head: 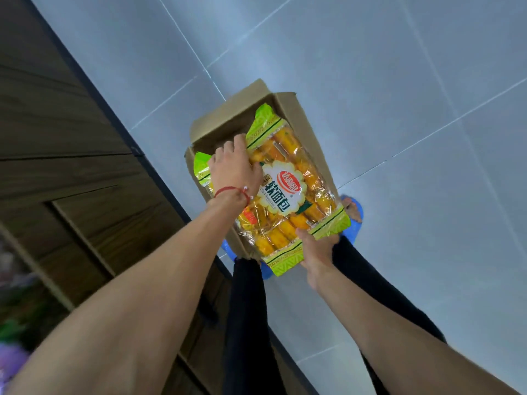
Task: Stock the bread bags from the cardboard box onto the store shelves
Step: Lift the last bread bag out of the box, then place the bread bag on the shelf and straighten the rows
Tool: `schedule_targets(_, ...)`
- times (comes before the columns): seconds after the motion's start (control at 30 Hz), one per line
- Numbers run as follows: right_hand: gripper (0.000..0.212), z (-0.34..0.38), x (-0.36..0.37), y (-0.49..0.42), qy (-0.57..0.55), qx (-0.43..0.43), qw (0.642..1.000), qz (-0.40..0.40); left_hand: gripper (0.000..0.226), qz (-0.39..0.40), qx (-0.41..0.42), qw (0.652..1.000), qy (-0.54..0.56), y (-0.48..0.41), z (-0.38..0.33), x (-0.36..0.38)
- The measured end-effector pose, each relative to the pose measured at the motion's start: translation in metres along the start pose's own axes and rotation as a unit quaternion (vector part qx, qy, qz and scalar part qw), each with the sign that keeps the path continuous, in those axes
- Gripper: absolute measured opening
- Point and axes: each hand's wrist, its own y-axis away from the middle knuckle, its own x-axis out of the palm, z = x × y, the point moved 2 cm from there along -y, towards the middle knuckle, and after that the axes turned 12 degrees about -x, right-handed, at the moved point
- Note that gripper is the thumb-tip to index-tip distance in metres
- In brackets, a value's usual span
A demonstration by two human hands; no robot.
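A clear bread bag (288, 189) with green ends, yellow rolls and a white label lies tilted over the open cardboard box (296, 109) on the floor. My left hand (233, 166), with a red string bracelet at the wrist, grips the bag's far left edge, fingers curled over it. My right hand (316, 252) holds the near green end from below, thumb on top. The inside of the box is mostly hidden by the bag.
A dark wooden shelf unit (71, 138) with a black base edge runs along the left. Blurred goods (14, 323) show at its lower left. Grey floor tiles (399, 81) spread to the right. My legs in black trousers and blue slippers (353, 220) stand just behind the box.
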Motion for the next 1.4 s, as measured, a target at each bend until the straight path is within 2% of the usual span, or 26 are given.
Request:
schedule_targets(0.03,0.095,0.009,-0.014,0.011,-0.004,-0.009,1.0,0.003,0.052,-0.005,-0.006,1.0,0.009,0.012,-0.007,-0.013)
schedule_targets(0.2,0.097,0.055,-0.09,0.051,0.001,-0.12,0.993,0.005,0.055,-0.011,-0.011,0.998,0.059,0.065,-0.041,-0.067)
schedule_targets(0.3,0.078,0.075,-0.135,0.074,-0.001,-0.194,0.981,-0.012,0.053,-0.028,0.015,0.995,0.1,0.098,-0.058,-0.091)
schedule_targets(0.37,0.073,0.087,-0.162,0.092,-0.016,-0.241,0.97,-0.026,0.051,-0.034,0.039,0.99,0.132,0.12,-0.068,-0.106)
schedule_targets(0.57,0.092,0.086,-0.235,0.132,-0.076,-0.316,0.943,-0.068,0.058,-0.034,0.104,0.976,0.188,0.188,-0.101,-0.148)
schedule_targets(0.73,0.082,0.087,-0.311,0.195,-0.109,-0.385,0.911,-0.1,0.055,-0.025,0.177,0.965,0.19,0.253,-0.137,-0.192)
schedule_targets(0.8,0.076,0.091,-0.343,0.218,-0.119,-0.409,0.896,-0.123,0.054,-0.027,0.207,0.96,0.188,0.28,-0.159,-0.212)
schedule_targets(1.03,0.08,0.13,-0.464,0.272,-0.174,-0.458,0.846,-0.211,0.054,-0.032,0.328,0.923,0.198,0.371,-0.256,-0.269)
schedule_targets(1.4,0.081,0.228,-0.644,0.321,-0.166,-0.543,0.771,-0.289,0.066,-0.072,0.405,0.867,0.282,0.456,-0.431,-0.337)
